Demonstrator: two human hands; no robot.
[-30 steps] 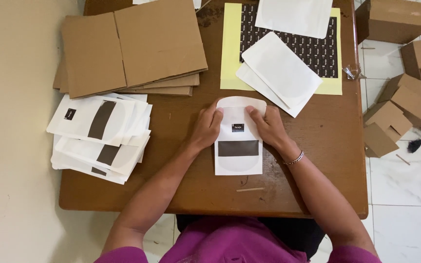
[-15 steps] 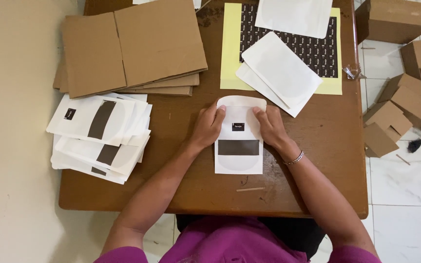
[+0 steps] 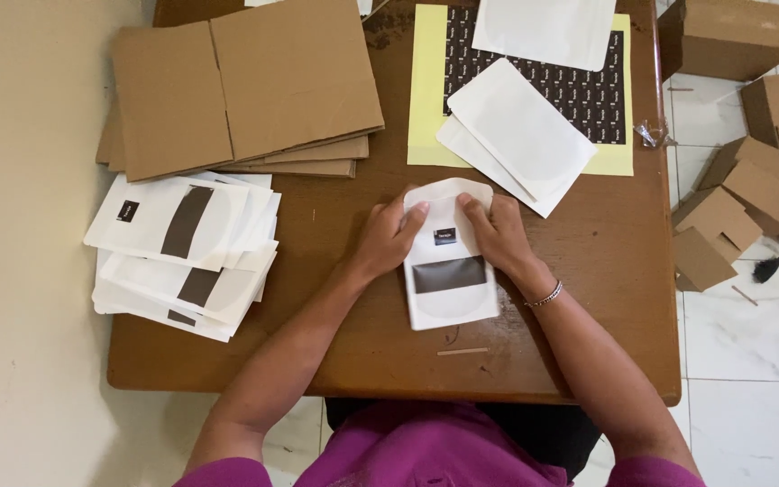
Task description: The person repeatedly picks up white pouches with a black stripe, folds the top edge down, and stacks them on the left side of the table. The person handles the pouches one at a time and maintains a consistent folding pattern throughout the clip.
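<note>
Flattened cardboard sheets (image 3: 245, 90), yellow sticker sheet (image 3: 427, 90), cardboard boxes (image 3: 732, 36) on floor.
</note>
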